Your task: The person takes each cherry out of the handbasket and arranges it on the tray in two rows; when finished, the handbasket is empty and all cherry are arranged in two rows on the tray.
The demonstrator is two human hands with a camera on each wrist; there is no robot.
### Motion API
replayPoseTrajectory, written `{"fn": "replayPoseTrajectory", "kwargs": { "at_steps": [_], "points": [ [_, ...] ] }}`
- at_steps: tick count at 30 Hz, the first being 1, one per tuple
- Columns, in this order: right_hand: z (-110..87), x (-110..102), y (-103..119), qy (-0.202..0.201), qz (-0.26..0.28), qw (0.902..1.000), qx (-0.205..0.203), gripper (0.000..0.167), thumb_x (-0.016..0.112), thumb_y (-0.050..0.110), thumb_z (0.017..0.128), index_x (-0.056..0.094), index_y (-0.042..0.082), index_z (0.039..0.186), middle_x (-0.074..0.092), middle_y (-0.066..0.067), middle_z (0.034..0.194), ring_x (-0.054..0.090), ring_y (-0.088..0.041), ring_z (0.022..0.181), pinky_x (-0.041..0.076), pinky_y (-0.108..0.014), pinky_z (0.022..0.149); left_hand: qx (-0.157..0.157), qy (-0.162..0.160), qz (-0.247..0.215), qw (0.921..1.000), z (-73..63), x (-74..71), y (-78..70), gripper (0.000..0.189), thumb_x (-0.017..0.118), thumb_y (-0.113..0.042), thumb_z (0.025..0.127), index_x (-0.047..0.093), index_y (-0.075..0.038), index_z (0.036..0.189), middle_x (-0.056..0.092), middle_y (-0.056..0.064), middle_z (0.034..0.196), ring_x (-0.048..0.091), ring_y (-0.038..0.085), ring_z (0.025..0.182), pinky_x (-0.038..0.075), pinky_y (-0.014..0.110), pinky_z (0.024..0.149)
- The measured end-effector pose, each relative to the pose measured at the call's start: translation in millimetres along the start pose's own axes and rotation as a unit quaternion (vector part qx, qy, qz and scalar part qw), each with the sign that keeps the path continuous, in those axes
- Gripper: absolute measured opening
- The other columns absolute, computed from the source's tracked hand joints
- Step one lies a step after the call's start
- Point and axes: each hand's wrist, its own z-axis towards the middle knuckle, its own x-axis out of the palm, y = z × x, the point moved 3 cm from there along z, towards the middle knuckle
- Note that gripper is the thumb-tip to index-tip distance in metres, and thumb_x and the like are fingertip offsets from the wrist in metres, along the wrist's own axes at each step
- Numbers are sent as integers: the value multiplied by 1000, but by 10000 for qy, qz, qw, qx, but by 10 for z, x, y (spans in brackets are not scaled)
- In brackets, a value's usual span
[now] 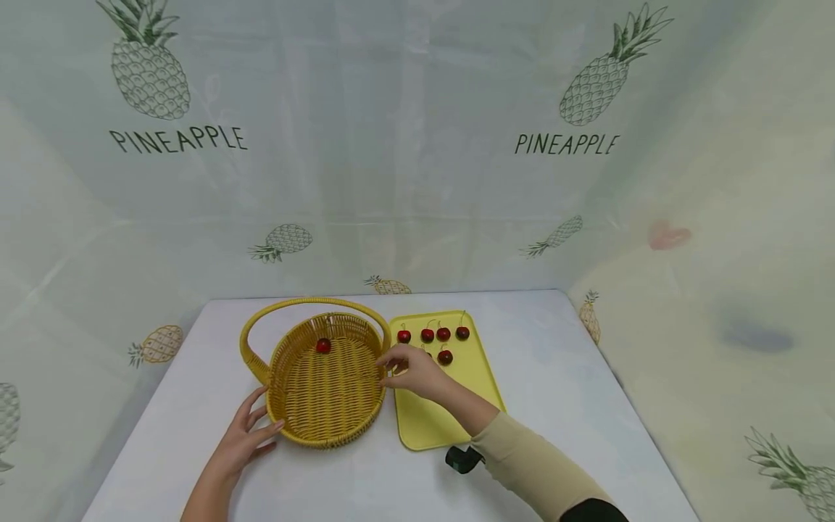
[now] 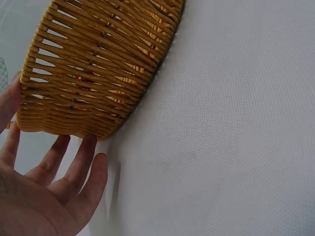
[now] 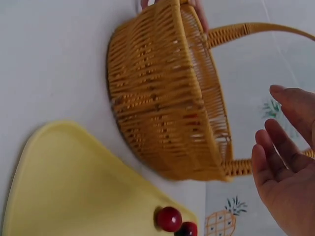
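A round yellow wicker basket [image 1: 326, 435] with a tall arched handle stands on the table, one cherry [image 1: 323, 346] inside. My left hand [image 1: 240, 441] holds its near left rim, thumb over the edge and fingers against the outer wall; the left wrist view shows this hand [image 2: 59, 187] spread below the weave. Over the basket's right rim hovers my right hand [image 1: 412, 368], fingers loosely bent. In the right wrist view the right hand [image 3: 290, 167] has nothing between thumb and fingers. Beneath that arm lies a yellow tray [image 1: 424, 420] with several stemmed dark red cherries [image 1: 445, 357].
A white cloth covers the table [image 1: 541, 377]. Behind it hangs a pale curtain [image 1: 378, 159] printed with pineapples. The basket's handle [image 1: 313, 301] leans toward the far side. A small black device [image 1: 463, 459] sits under the right wrist.
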Motion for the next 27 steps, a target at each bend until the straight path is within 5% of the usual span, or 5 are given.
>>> {"fn": "replayPoseTrajectory", "kwargs": {
  "at_steps": [11, 27],
  "points": [
    [262, 337, 241, 644, -568, 9960, -255, 29, 80, 18, 82, 72, 17, 110, 60, 12, 98, 58, -12, 94, 49, -20, 76, -43, -87, -52, 9999, 11, 2, 20, 91, 71, -14, 90, 10, -21, 157, 22, 29, 152, 58, 28, 111, 50, 52, 89],
    [858, 544, 327, 912, -786, 9925, 211, 28, 79, 15, 83, 72, 16, 111, 62, 11, 102, 58, -19, 98, 48, -23, 74, -77, -99, -85, 9999, 21, 6, 21, 87, 69, -13, 92, 10, -21, 157, 21, 30, 152, 54, 33, 118, 49, 55, 89]
  ]
}}
